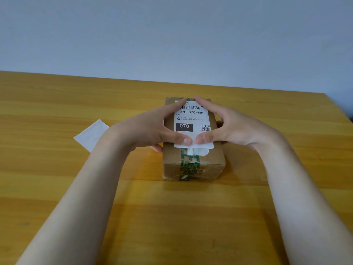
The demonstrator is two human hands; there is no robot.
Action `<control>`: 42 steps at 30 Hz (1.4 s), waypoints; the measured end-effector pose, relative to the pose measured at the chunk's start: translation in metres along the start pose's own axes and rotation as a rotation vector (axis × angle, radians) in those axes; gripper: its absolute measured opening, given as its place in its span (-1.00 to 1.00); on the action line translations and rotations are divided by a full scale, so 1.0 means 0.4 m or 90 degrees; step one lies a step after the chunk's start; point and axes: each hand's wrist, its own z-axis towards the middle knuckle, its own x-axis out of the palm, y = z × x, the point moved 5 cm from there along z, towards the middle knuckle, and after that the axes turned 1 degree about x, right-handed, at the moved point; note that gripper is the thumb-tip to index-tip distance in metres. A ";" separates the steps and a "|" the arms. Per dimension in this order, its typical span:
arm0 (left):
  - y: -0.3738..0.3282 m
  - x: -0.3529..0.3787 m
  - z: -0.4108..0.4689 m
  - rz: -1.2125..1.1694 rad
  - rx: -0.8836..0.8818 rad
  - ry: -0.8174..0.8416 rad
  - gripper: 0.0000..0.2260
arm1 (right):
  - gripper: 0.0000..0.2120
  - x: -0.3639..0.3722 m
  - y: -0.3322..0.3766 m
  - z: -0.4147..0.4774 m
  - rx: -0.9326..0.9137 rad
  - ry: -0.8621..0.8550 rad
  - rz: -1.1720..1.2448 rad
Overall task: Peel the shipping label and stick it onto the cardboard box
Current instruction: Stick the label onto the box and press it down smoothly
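A brown cardboard box (210, 163) sealed with green printed tape stands in the middle of the wooden table. A white shipping label (193, 119) with a barcode, "070-070-A80" and a QR code lies flat on the box top. My left hand (152, 129) rests on the label's left side, index finger at the far edge and thumb at the near edge. My right hand (231, 127) mirrors it on the right side. Both hands press down with fingers spread; neither grips anything.
A white sheet of backing paper (89, 134) lies on the table (76, 188) left of the box, partly behind my left forearm. A torn white scrap shows on the tape just below the label. A plain wall stands behind the table's far edge.
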 end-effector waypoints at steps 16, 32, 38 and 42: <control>0.005 0.003 -0.010 0.014 -0.016 0.056 0.18 | 0.44 0.003 -0.022 -0.027 0.038 0.100 -0.024; 0.001 0.002 0.002 0.037 -0.014 -0.034 0.07 | 0.23 0.013 0.016 -0.009 0.070 -0.054 -0.020; -0.006 -0.001 0.007 0.052 -0.022 -0.137 0.06 | -0.16 0.003 0.018 -0.004 0.069 -0.145 -0.037; -0.020 -0.008 0.002 0.120 -0.002 -0.190 -0.12 | -0.30 0.006 0.024 -0.006 0.075 -0.170 -0.017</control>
